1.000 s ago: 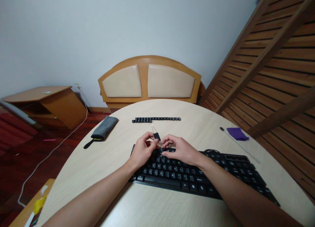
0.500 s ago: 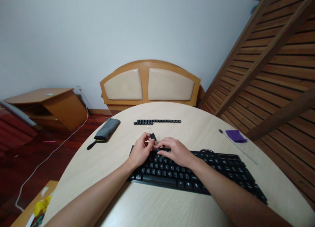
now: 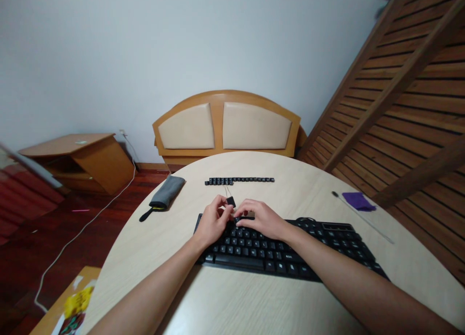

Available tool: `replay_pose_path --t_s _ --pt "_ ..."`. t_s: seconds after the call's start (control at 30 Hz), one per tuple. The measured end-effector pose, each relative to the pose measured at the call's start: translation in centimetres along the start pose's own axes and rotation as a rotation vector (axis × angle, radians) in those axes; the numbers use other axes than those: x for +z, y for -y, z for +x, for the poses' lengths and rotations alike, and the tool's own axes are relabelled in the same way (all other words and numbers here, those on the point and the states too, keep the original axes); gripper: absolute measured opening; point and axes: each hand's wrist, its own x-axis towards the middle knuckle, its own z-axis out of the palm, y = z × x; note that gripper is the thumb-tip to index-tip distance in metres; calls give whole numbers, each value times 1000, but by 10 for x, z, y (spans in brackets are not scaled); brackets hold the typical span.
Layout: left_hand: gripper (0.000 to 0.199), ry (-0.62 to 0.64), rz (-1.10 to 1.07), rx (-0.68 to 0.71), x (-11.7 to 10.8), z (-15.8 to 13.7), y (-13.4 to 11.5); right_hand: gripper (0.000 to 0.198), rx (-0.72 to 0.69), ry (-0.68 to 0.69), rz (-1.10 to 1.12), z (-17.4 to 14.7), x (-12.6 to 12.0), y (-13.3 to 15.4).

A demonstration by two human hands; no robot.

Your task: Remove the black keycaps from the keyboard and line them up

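Observation:
The black keyboard [image 3: 250, 250] lies tilted on the table in front of me, with my hands over its upper left part. My left hand [image 3: 214, 221] is closed around a keycap puller [image 3: 231, 200], whose black middle piece and thin wire legs stick out past the fingers. A dark keycap [image 3: 237, 219] shows at the fingertips of my right hand [image 3: 263, 219], which is pinched on it beside the puller's near end. Farther back, loose black keycaps [image 3: 240, 180] stand in rows. My fingers partly hide the keys below them.
A grey pouch [image 3: 167, 192] with a black strap lies at the left on the round table [image 3: 145, 257]. To the right are a thin brush [image 3: 363, 217] and a purple cloth [image 3: 359, 201]. A wooden headboard [image 3: 219, 126] stands behind the table.
The whole view has shifted slightly, so things appear farther right. Both hands stay together at the puller and keycap, with little visible movement.

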Motion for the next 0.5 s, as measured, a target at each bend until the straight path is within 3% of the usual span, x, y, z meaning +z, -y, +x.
replay_pose_path --t_s 0.17,0.5 --pt "27 -35 -103 -76 0 3 2 14 -91 30 -273 5 -7 6" --pt "37 -131 -291 -201 -6 12 1 13 -310 124 -282 30 -27 16"
